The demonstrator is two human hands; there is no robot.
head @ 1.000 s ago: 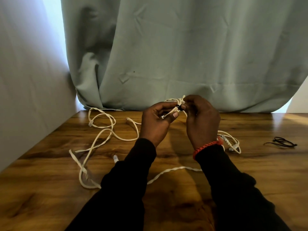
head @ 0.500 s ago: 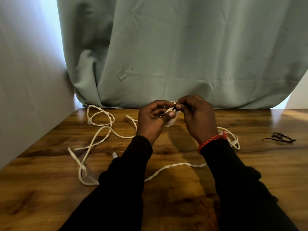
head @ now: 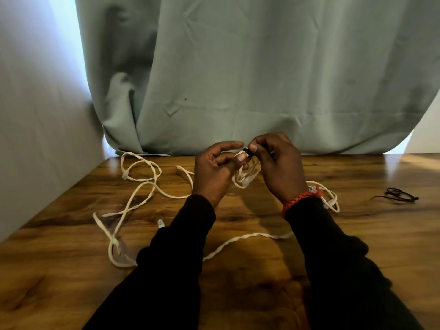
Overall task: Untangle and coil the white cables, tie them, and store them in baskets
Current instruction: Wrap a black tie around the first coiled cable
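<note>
A small coiled bundle of white cable (head: 245, 178) hangs between my two hands above the wooden table (head: 238, 270). My left hand (head: 215, 171) pinches the bundle's top with thumb and fingers. My right hand (head: 278, 163) pinches a small black tie (head: 246, 151) at the top of the bundle. A long loose white cable (head: 142, 186) sprawls in loops over the left of the table, its clear plug (head: 160, 222) lying near my left sleeve. Another white cable stretch (head: 238, 240) runs under my arms. A further white cable loop (head: 331, 198) lies behind my right wrist.
Several black ties (head: 400, 195) lie on the table at the right. A pale green curtain (head: 262, 79) hangs along the table's back edge. A white wall (head: 35, 115) closes the left side. No basket is in view.
The held bundle has dropped from sticking up above my fingers to hanging below them. My hands stayed close together at the same spot, fingers working at the black tie.
</note>
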